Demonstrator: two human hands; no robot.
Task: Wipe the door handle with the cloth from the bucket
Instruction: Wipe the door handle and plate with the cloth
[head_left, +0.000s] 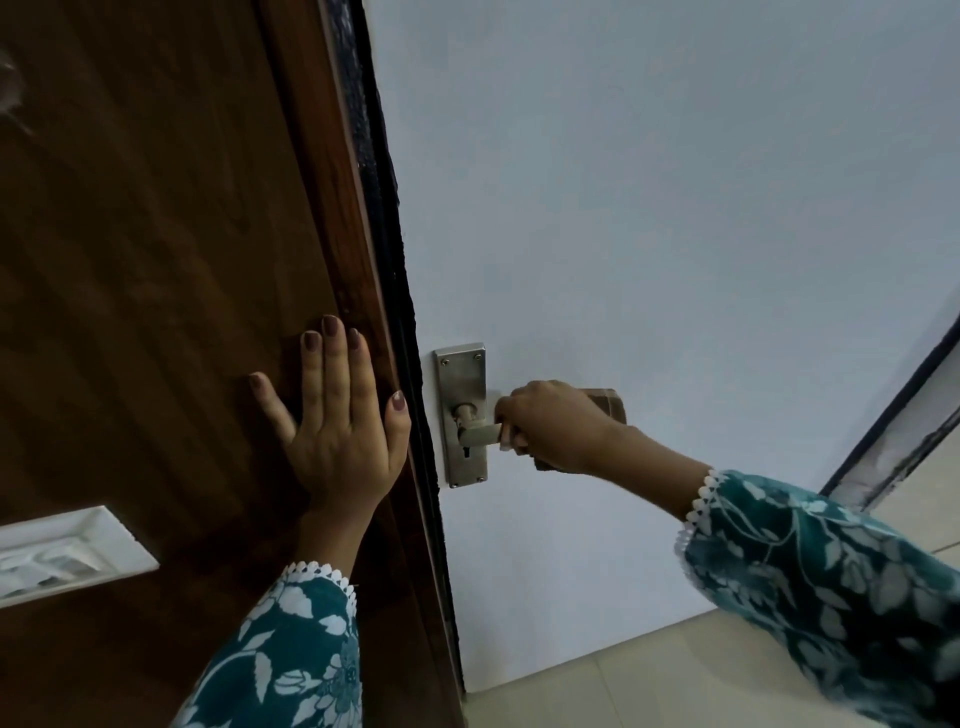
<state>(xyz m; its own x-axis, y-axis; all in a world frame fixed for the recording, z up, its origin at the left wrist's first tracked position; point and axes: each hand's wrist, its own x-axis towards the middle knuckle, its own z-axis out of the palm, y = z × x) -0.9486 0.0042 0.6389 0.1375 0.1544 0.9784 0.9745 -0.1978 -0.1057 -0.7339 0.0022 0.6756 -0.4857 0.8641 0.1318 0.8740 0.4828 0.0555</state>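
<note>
Now the door handle (480, 433) is in the right hand (550, 426) — lever lying sideways, pointing right from its steel plate (462, 415).

That grip is closed around the lever's outer end with a brownish cloth (608, 408) showing behind the knuckles; whether cloth covers the lever underneath, I cannot tell. Left of the plate, the left hand (337, 415) lies flat and open on the dark wooden panel (156, 260) — farther from the handle. No bucket shows.

A dark brown wood-grain panel (156, 260) fills the left side, with a white rectangular switch plate (62, 556) set into it near the lower left. To the right, pale beige floor tiles (649, 680) run along the bottom, and a dark-edged frame (893, 421) slants up at the far right.
</note>
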